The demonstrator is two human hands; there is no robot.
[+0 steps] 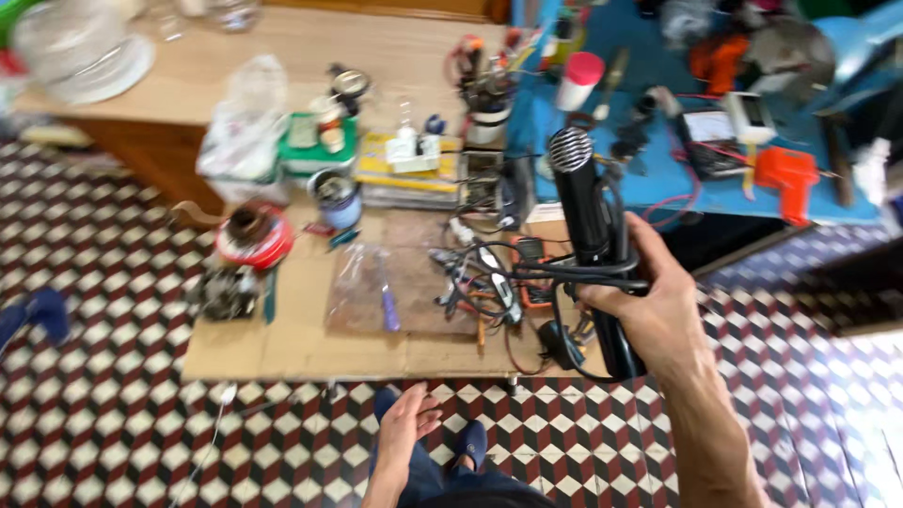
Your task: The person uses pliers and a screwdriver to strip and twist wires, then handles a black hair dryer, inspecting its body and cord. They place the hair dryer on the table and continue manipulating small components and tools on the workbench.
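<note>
My right hand grips a long black tool with a round grilled metal nozzle at its top, held upright, with its black cord wound around the body under my fingers. It hangs over the right end of a low wooden board table. My left hand rests low near my lap, fingers loosely apart and holding nothing, just below the board's front edge.
The board carries a red spool, a blue can, a clear plastic bag, tangled wires and pliers. Behind stand a wooden table and a cluttered blue bench with an orange tool. The floor has checkered tiles.
</note>
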